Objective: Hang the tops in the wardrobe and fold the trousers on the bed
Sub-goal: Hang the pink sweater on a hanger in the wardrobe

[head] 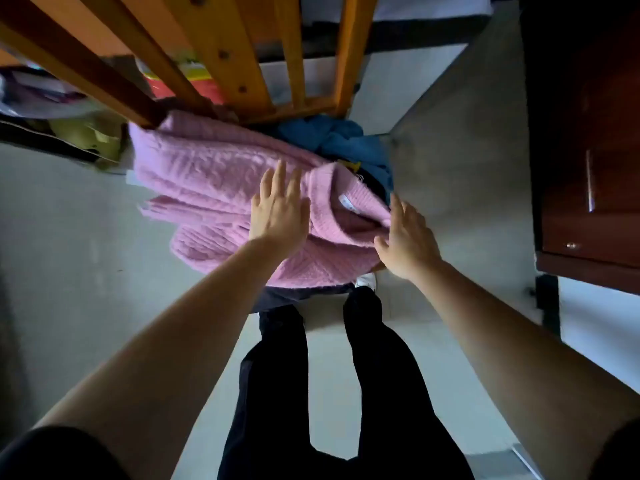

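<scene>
A pink knitted top (207,181) lies on a heap of clothes at the foot of a wooden frame. Its neck opening with a white label faces right. A blue garment (339,140) sits behind it, and a dark garment (294,294) shows under its near edge. My left hand (278,209) lies flat on the pink top with fingers spread. At the top's right edge, by the neck, my right hand (407,240) has its fingers apart and its thumb against the fabric. Neither hand grips anything.
An orange wooden frame (239,64) with slats rises just above the heap. A dark red-brown cabinet (588,168) with a metal handle stands at the right. Bags and boxes lie at the left under the frame. My legs in black trousers stand on pale floor.
</scene>
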Motion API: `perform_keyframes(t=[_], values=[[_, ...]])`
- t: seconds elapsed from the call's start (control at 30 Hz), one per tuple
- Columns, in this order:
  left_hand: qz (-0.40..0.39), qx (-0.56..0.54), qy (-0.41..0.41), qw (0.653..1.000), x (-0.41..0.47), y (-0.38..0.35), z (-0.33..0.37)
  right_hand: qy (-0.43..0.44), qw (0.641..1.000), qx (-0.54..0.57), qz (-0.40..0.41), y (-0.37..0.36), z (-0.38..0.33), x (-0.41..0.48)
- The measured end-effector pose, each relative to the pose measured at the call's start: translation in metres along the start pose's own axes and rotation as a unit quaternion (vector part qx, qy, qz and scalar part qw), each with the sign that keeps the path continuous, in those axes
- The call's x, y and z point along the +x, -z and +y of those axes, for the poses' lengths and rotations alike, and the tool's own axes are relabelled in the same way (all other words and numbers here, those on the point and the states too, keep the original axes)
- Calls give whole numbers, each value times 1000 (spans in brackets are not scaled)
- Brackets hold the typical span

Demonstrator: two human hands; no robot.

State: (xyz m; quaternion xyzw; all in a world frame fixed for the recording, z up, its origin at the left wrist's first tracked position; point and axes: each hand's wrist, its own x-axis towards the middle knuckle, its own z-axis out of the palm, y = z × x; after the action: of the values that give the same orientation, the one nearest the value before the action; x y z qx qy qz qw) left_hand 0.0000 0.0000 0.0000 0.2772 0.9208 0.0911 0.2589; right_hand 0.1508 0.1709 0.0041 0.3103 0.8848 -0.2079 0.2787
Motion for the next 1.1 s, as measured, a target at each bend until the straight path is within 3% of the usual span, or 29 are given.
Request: perform_keyframes(t=[0.13,0.23,0.3,0.4,0.5,0.63,0.83,0.93,1.1], values=[[-59,-41,53,996,40,-40,26,-11,997,65,-28,-35,28,9],[-51,33,110,992,48,-50,30,1,999,43,-25,-48,37,9],[-12,55,124,991,38,-41,23,9,999,37,-16,-43,34,2],[45,-6,132,990,8,-8,8,-4,998,54,4,-15,21,-10],[126,-54,126,983,-23,51,0,-25,984,163,66,40,-12,-15],[257,-78,155,951,-59,160,-6,51,967,219,117,129,-87,-31],[402,-126,315,850,-163,309,-40,289,917,231,149,238,-222,-101],[482,-161,373,777,-243,342,-68,421,875,222,90,255,-287,-151],[616,-160,415,650,-393,380,-108,559,807,187,-17,249,-381,-248]])
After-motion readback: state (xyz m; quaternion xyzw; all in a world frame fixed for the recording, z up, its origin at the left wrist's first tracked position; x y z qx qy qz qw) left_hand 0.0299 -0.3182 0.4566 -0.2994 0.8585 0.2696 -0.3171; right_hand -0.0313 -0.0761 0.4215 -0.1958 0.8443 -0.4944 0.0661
